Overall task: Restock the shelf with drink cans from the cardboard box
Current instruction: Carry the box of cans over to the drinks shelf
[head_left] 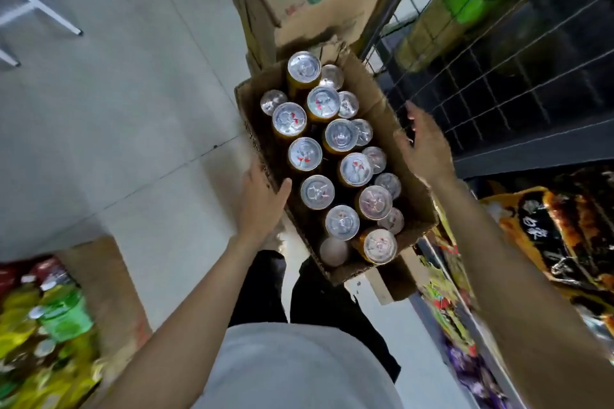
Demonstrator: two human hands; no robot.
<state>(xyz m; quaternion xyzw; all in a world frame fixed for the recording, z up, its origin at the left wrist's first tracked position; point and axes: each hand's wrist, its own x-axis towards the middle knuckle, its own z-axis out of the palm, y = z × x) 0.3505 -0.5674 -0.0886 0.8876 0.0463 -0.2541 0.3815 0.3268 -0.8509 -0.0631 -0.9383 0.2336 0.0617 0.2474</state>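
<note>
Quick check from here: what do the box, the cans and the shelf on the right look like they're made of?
Cardboard box: brown corrugated card, matte, with ragged torn edges. Cans: likely aluminium, with shiny silver pull-tab tops and glossy yellow-orange sides. Shelf: seemingly dark coated metal wire, a thin grid of rods. The left hand grips the box's wall; the right hand is open by its far side.

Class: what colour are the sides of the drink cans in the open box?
Yellow-orange, with silver tops, on the drink cans; head view.
</note>
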